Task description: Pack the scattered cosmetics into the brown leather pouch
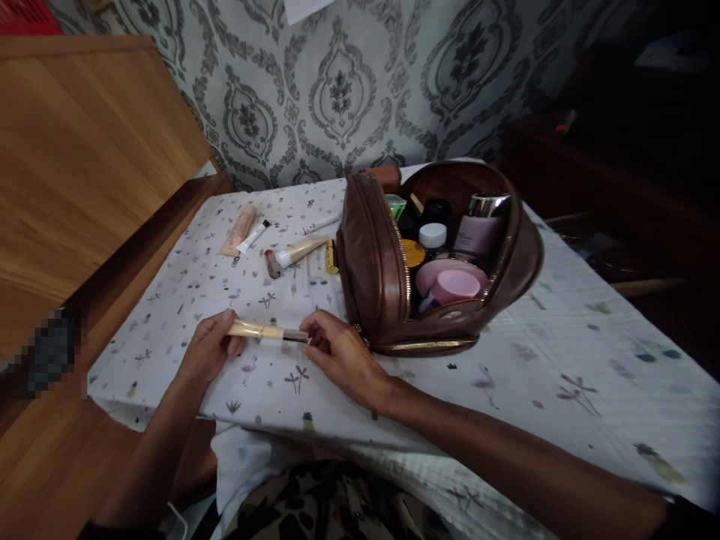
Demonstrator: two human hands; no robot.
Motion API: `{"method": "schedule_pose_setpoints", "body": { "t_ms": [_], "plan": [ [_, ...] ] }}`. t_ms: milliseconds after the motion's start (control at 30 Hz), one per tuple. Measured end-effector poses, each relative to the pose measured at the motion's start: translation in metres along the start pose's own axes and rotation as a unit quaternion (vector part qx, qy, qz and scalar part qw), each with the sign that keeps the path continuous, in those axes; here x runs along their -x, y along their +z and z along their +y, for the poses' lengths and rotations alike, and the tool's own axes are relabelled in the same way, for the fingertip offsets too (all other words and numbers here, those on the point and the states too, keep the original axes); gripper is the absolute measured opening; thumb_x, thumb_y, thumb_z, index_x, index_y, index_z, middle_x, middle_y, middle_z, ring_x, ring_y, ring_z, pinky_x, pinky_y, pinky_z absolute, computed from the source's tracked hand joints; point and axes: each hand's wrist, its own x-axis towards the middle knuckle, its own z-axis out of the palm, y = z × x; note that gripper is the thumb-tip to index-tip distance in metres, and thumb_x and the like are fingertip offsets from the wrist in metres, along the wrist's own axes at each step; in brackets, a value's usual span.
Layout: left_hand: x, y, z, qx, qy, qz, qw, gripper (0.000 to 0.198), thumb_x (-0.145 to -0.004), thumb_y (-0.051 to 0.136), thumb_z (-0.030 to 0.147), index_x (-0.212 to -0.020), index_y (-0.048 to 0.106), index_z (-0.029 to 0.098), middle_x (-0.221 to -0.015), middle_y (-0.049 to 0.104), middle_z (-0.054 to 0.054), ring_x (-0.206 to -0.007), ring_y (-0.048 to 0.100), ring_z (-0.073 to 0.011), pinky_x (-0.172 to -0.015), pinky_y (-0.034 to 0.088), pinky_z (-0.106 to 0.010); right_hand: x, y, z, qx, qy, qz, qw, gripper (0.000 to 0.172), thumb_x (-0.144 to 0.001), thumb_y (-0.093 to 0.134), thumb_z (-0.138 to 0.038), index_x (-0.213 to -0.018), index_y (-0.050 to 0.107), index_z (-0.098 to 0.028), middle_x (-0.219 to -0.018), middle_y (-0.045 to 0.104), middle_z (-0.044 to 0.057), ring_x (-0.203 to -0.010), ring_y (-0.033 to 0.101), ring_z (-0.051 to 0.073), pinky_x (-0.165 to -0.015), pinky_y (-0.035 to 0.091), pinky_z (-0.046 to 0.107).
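My left hand (pixel 209 346) pinches one end of a slim, pale yellow cosmetic tube (pixel 259 330), held level just above the patterned cloth. At its other end, the fingertips of my right hand (pixel 346 360) close on the silver, dark-banded tip. What exactly the tube contains cannot be made out. Right of my hands stands a brown makeup bag (pixel 374 255), unzipped wide. Inside it are a lilac bottle with a silver cap (pixel 478 232), a white-lidded jar (pixel 433 235), a pink-lidded container (pixel 457 286) and a yellow-orange lid (pixel 413 253).
Beyond my hands lie a peach tube (pixel 241 229), a small white tube with a black cap (pixel 254 236), a cream tube (pixel 301 250), a lipstick-like piece (pixel 273 264), a gold-capped vial (pixel 331 257) and a white pen-like stick (pixel 320 223). A wooden panel (pixel 101 127) borders the left.
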Motion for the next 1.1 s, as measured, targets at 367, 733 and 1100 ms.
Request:
{"method": "schedule_pose_setpoints", "body": {
  "t_ms": [367, 733, 1100],
  "plan": [
    [0.0006, 0.0009, 0.0017, -0.007, 0.002, -0.005, 1.000, 0.057, -0.081, 0.074, 0.062, -0.051, 0.052, 0.019, -0.041, 0.046, 0.003, -0.045, 0.044, -0.0102, -0.050, 0.035, -0.024, 0.0000, -0.0013, 0.0003, -0.002, -0.002, -0.010, 1.000, 0.012, -0.088, 0.065, -0.014, -0.095, 0.057, -0.019, -0.074, 0.055, -0.005, -0.068, 0.053, 0.011, -0.065, 0.039, 0.023],
    [-0.0006, 0.0005, 0.0006, -0.005, 0.002, -0.008, 1.000, 0.056, -0.081, 0.073, 0.062, -0.052, 0.053, 0.019, -0.042, 0.046, 0.004, -0.045, 0.044, -0.0098, -0.050, 0.036, -0.023, 0.0021, -0.0031, -0.0017, -0.005, 0.016, -0.041, 0.999, 0.016, -0.098, 0.057, -0.035, -0.105, 0.054, -0.020, -0.070, 0.057, -0.005, -0.061, 0.056, 0.012, -0.063, 0.040, 0.024],
    [0.0002, 0.0017, 0.0026, 0.002, 0.001, -0.007, 1.000, 0.058, -0.078, 0.076, 0.063, -0.051, 0.052, 0.018, -0.041, 0.045, 0.004, -0.044, 0.044, -0.0093, -0.049, 0.035, -0.022, 0.0028, -0.0042, -0.0029, 0.008, 0.011, -0.045, 0.999, 0.020, -0.102, 0.047, -0.038, -0.104, 0.055, -0.019, -0.067, 0.056, -0.005, -0.060, 0.056, 0.012, -0.063, 0.040, 0.025]
  ]
}}
